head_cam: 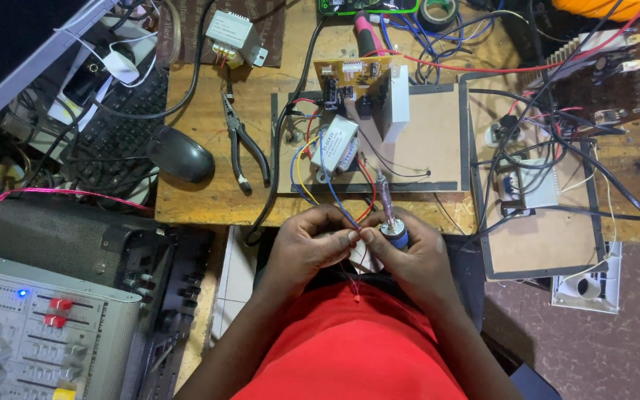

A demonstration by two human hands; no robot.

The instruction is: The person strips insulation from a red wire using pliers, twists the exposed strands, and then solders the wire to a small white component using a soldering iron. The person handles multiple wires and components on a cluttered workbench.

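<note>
Low in the middle of the frame, both hands met above the red shirt (350, 348), just below the front edge of the wooden bench (201, 126). The right hand (416, 259) was curled around a small round component with a blue body and a silver top (394, 235) — it sat at the top of that hand, its short shaft pointing up toward the camera. The left hand (309, 248) was closed too, fingertips pressed together in a pinch on the thin wires (350, 222) beside the component, so the two hands touched at the fingertips. Which single wire the pinch held could not be told.

Those wires — blue, red and yellow — ran up the frame from the hands to a small white transformer (333, 144) on a tan board with a dark border (431, 141). So the long axis of the work lay bottom to top, and the left hand was the nearer to the wire run.

As for labels: the transformer carried a pale rectangular one, tilted, with small dark print. A larger grey-white transformer (232, 33) sat at upper centre-left. Black-handled pliers (246, 144) and a dark mouse (181, 154) lay left of the board; a grey mixer (31, 326) filled the lower left.
</note>
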